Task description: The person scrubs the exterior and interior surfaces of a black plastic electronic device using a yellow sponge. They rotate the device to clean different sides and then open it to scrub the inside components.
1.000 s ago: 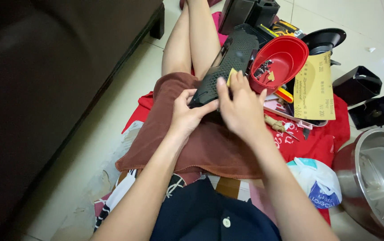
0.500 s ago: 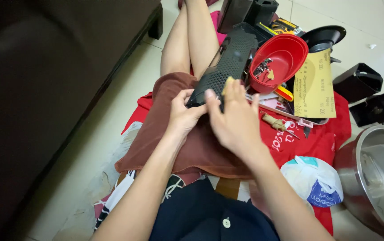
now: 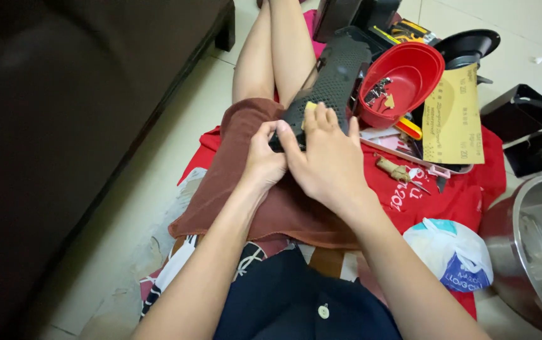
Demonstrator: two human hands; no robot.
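Right hand [image 3: 329,165] slid nearer, black perforated panel [image 3: 332,80]

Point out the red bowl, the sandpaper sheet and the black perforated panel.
red bowl [image 3: 417,70], head view, inner wall.
sandpaper sheet [image 3: 452,119], head view, middle of sheet.
black perforated panel [image 3: 339,69], head view, perforated face.

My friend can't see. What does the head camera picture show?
Someone sitting on the floor holds a long black perforated panel on their lap with the left hand, while the right hand presses a small yellow piece against it. A red bowl sits nearby.
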